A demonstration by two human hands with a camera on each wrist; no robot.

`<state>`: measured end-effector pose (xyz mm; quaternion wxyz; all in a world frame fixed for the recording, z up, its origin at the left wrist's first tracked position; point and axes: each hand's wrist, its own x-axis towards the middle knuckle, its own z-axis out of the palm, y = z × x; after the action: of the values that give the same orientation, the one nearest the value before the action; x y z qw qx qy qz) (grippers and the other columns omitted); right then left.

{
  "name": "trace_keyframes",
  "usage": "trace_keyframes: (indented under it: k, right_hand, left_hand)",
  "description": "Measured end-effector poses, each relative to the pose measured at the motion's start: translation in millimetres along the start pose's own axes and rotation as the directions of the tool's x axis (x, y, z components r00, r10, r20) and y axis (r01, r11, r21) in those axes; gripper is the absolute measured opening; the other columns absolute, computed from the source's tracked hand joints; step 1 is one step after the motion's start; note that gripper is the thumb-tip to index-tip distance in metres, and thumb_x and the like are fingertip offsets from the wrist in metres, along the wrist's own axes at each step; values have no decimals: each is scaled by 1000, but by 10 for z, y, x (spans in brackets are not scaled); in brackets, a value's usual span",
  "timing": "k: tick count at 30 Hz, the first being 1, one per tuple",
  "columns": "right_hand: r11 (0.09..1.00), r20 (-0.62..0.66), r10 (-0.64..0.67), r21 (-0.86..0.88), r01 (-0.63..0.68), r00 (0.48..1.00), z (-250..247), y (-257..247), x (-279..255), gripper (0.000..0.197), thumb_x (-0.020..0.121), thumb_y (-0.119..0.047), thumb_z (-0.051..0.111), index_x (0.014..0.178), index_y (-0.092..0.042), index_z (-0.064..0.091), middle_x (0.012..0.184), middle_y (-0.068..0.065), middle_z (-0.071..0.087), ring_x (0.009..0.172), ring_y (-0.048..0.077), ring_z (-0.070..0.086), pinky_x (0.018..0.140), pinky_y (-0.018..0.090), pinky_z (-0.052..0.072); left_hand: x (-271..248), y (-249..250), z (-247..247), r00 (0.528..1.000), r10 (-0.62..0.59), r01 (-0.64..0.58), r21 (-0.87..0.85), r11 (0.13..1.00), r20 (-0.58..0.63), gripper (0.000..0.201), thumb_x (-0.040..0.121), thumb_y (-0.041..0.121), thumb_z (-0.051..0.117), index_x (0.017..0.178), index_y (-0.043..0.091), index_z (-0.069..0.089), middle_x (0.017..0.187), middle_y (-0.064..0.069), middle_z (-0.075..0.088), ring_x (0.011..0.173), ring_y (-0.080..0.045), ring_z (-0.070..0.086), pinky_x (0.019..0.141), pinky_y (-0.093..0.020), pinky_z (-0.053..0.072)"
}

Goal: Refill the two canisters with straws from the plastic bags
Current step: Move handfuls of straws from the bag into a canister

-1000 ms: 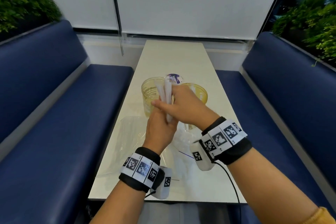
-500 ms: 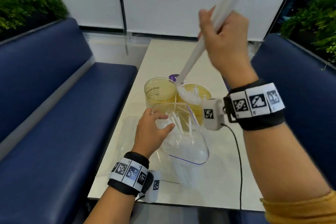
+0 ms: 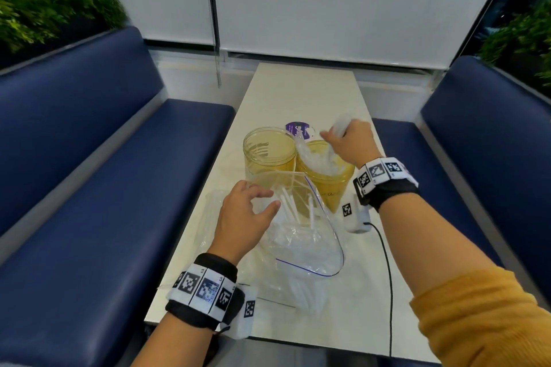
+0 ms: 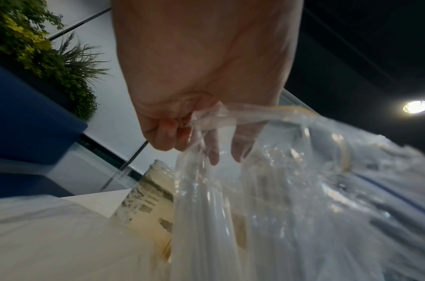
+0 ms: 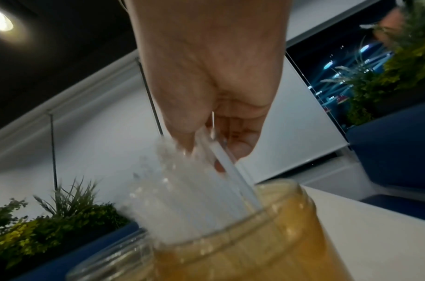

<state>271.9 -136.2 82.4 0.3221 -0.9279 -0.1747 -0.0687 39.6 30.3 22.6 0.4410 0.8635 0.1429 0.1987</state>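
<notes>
Two yellow-tinted clear canisters stand side by side on the table. The left canister [image 3: 269, 149] holds no straws that I can see. My right hand [image 3: 347, 141] grips a bundle of white straws [image 3: 320, 158] whose lower ends sit inside the right canister [image 3: 328, 185]; the right wrist view shows the straws [image 5: 206, 190] fanning down into the canister mouth [image 5: 243, 237]. My left hand [image 3: 247, 211] pinches the rim of a clear zip bag [image 3: 301, 235] and holds it open; more white straws lie inside the bag [image 4: 266, 199].
A purple lid [image 3: 298, 129] lies behind the canisters. Another flat clear bag [image 3: 208, 217] lies under my left hand. The narrow white table [image 3: 298, 92] runs between two blue benches [image 3: 104, 188]. A black cable [image 3: 387, 277] runs down the table's right side.
My right hand came down from high above the table and lowered the straw bundle into the right canister. My left hand stayed on the bag's opening.
</notes>
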Motion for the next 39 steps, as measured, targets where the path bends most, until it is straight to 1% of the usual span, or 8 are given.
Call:
trace_keyframes:
  k: [5, 11, 16, 19, 24, 29, 35, 39]
  right_hand:
    - [996, 105, 73, -54, -68, 992, 154, 128, -25, 46, 78, -62, 69, 82, -17, 64, 83, -1, 66, 76, 18, 62, 62, 26, 43]
    - [989, -171, -125, 56, 136, 977, 72, 29, -89, 32, 88, -53, 63, 106, -27, 68, 99, -9, 69, 99, 18, 61, 83, 37, 53]
    - [979, 101, -95, -170, 111, 990, 87, -5, -173, 41, 102, -42, 41, 109, -16, 72, 104, 9, 72, 96, 29, 65, 83, 39, 54]
    - [970, 73, -128, -198, 140, 989, -52, -85, -254, 38, 100, -46, 47, 120, -22, 68, 123, 6, 65, 116, 28, 54, 96, 44, 48]
    - [917, -58, -376, -170, 362, 925, -566, -664, -538, 31, 97, -46, 52, 116, -26, 66, 107, -7, 63, 97, 12, 57, 83, 34, 50]
    - [868, 186, -481, -39, 496, 857, -627, -1107, -1218, 18, 95, -35, 60, 104, -25, 72, 89, -12, 68, 70, -1, 56, 75, 26, 52]
    - [806, 579, -258, -313, 503, 774, -176, -826, -1620, 56, 88, -53, 60, 138, -29, 51, 130, -5, 59, 120, 17, 54, 94, 38, 50]
    - [797, 581, -195, -376, 473, 790, -20, -762, -1634, 47, 90, -51, 53, 130, -28, 54, 118, -1, 62, 110, 22, 59, 83, 38, 52]
  left_hand:
    - [-4, 5, -5, 1000, 0, 0, 11, 1000, 0, 23, 88, 41, 71, 107, 30, 73, 108, 11, 58, 106, -9, 58, 94, -37, 53]
    - [-9, 87, -4, 1000, -2, 2, 13, 1000, 7, 23, 88, 39, 71, 109, 30, 72, 108, 11, 58, 103, -7, 58, 89, -29, 52]
    - [-29, 204, -23, 999, -4, 5, -8, 1000, 44, 30, 89, 15, 66, 116, 26, 69, 115, 10, 57, 89, -11, 60, 82, -14, 50]
    - [-34, 252, -70, 999, 14, -12, -47, 999, 47, 40, 86, -1, 63, 117, 24, 67, 120, 7, 58, 77, -10, 58, 74, -1, 42]
    - [-2, 250, -52, 999, 33, -32, -42, 999, 31, 33, 88, 2, 67, 108, 28, 72, 130, 2, 59, 115, -15, 58, 95, -20, 47]
    - [14, 266, 16, 999, 53, -53, -43, 998, -13, 25, 89, 3, 67, 102, 22, 76, 126, 2, 61, 114, -17, 59, 97, -31, 52]
    - [-20, 288, 17, 997, 67, -70, -68, 995, -48, 27, 88, 1, 67, 105, 20, 76, 128, 0, 59, 115, -16, 58, 98, -28, 50]
    - [-40, 282, 11, 997, 64, -68, -104, 992, -47, 29, 87, 0, 66, 103, 21, 77, 126, 2, 59, 106, -13, 61, 93, -35, 55]
